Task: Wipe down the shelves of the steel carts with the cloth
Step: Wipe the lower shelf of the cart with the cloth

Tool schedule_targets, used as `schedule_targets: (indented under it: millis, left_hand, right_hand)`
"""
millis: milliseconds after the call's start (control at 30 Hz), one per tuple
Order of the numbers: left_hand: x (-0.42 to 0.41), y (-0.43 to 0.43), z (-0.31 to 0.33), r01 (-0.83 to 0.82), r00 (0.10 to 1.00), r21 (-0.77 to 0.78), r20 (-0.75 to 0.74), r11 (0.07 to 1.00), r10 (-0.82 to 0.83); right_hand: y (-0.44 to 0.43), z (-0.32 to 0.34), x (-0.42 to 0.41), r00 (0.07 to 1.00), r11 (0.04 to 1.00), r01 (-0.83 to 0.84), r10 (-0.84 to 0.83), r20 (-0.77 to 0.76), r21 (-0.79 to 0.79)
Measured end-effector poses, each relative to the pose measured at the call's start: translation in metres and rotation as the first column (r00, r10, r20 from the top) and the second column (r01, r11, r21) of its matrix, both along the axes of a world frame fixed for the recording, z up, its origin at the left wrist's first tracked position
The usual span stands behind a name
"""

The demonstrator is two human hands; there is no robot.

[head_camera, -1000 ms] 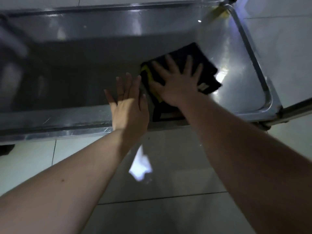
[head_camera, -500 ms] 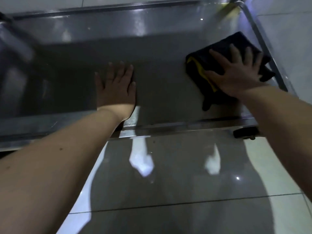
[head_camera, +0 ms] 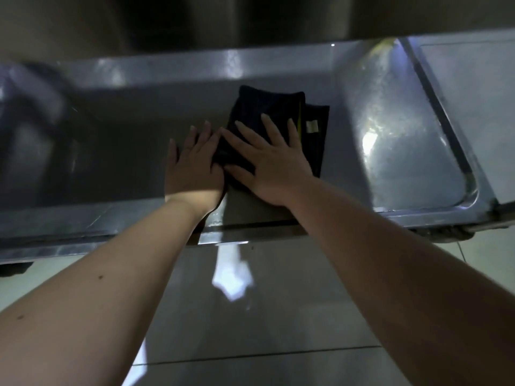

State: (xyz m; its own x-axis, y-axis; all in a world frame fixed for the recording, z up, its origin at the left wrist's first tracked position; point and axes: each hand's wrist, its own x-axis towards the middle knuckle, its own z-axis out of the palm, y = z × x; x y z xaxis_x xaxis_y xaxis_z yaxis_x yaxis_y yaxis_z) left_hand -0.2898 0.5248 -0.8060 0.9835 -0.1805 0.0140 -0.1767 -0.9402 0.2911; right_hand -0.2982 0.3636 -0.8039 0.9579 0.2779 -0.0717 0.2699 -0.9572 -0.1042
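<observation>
A dark folded cloth (head_camera: 267, 110) with a yellow strip and a small white label lies flat on the low steel cart shelf (head_camera: 395, 140). My right hand (head_camera: 273, 165) presses down on the cloth with fingers spread. My left hand (head_camera: 192, 168) lies flat on the bare shelf just left of the cloth, its fingers touching the cloth's left edge. Both forearms reach in over the shelf's front rim (head_camera: 250, 232).
An upper shelf's underside (head_camera: 250, 18) hangs dark over the back of the lower shelf. The shelf's raised right rim (head_camera: 434, 107) curves round at the corner. A second steel surface (head_camera: 479, 107) adjoins on the right. Glossy floor tiles (head_camera: 250, 316) lie below the front edge.
My right hand slid the cloth from the shelf's right end back leftward to the middle, beside my left hand. The view shifted so the upper shelf now shows.
</observation>
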Motion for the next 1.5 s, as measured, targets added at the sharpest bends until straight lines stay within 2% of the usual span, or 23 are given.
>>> schedule_targets:
  millis: [67,167,233,300,400,433,500,567,633,700,767,867,933,1000,1100,1200,1300,1400,1500]
  left_hand:
    - [0.0,-0.003,0.0,-0.009,1.0,0.01,0.015,1.0,0.009]
    - [-0.002,-0.008,0.001,-0.025,0.999,0.005,0.026,1.0,0.025]
    - [-0.003,-0.011,0.002,-0.02,1.0,0.008,0.024,1.0,0.019]
    - [-0.003,-0.014,0.002,-0.011,1.0,0.011,0.024,1.0,0.011]
    - [-0.005,-0.02,-0.001,-0.007,1.0,0.02,0.028,1.0,0.007]
    - [-0.006,-0.021,-0.001,-0.011,1.0,0.024,0.028,1.0,0.01]
    - [-0.006,-0.022,-0.001,-0.017,0.999,0.038,0.028,0.999,0.016]
    - [-0.005,-0.022,0.0,-0.014,1.0,0.059,0.027,0.998,0.013]
    - [-0.005,-0.021,0.0,-0.014,1.0,0.057,0.024,0.998,0.012]
    - [-0.005,-0.019,0.002,-0.042,0.999,0.011,0.018,0.999,0.042]
    - [-0.006,-0.018,0.003,-0.056,0.998,-0.018,0.021,0.998,0.056]
    - [-0.005,-0.019,0.004,-0.038,0.999,-0.013,0.034,0.999,0.038]
    - [-0.005,-0.019,0.003,-0.043,0.999,-0.024,0.032,0.999,0.044]
    - [-0.004,-0.02,0.002,-0.041,0.999,-0.028,0.028,0.999,0.042]
    - [-0.004,-0.021,0.0,-0.037,0.999,-0.034,0.024,0.999,0.038]
    - [-0.003,-0.021,-0.001,-0.034,0.999,-0.038,0.021,0.999,0.035]
    - [-0.002,-0.022,0.0,-0.04,0.999,-0.055,0.019,0.998,0.041]
    - [-0.001,-0.021,0.002,-0.045,0.999,-0.088,0.01,0.995,0.046]
    - [0.002,-0.014,0.006,-0.062,0.998,-0.189,-0.003,0.98,0.063]
  right_hand:
    - [-0.037,0.001,0.01,1.0,1.0,-0.01,0.01,0.01,-0.006]
    - [-0.121,0.001,0.027,0.979,0.979,0.202,-0.201,-0.028,0.027]
    - [-0.18,0.004,0.027,0.912,0.914,0.405,-0.405,-0.061,-0.005]
    - [-0.214,0.008,0.022,0.803,0.809,0.587,-0.587,-0.107,-0.036]
    - [-0.2,0.013,0.023,0.711,0.722,0.689,-0.69,-0.136,-0.062]
    - [-0.186,0.013,0.027,0.72,0.729,0.684,-0.682,-0.128,-0.036]
    - [-0.147,0.015,0.035,0.808,0.812,0.583,-0.577,-0.118,0.025]
    - [-0.094,0.012,0.038,0.909,0.913,0.408,-0.404,-0.101,0.021]
    - [-0.034,0.008,0.033,0.973,0.974,0.225,-0.226,-0.047,-0.014]
    - [0.002,0.005,0.027,0.996,0.996,0.086,-0.086,-0.022,-0.012]
    - [-0.006,0.006,0.031,0.999,1.0,0.016,-0.015,-0.041,0.024]
    - [-0.07,0.007,0.039,0.997,0.996,0.077,-0.075,-0.029,0.049]
    - [-0.128,0.008,0.035,0.963,0.961,0.268,-0.266,-0.042,0.066]
    - [-0.181,0.01,0.017,0.89,0.888,0.455,-0.453,-0.054,0.059]
    - [-0.21,0.011,-0.02,0.834,0.837,0.547,-0.542,-0.1,0.02]
    - [-0.184,0.009,-0.063,0.85,0.852,0.524,-0.521,-0.082,0.02]
    - [-0.128,0.017,-0.095,0.898,0.902,0.431,-0.432,-0.083,-0.038]
    - [-0.038,0.015,-0.101,0.977,0.98,0.192,-0.195,-0.082,-0.047]
    - [0.019,0.014,-0.096,0.996,1.0,0.022,-0.021,-0.092,0.016]
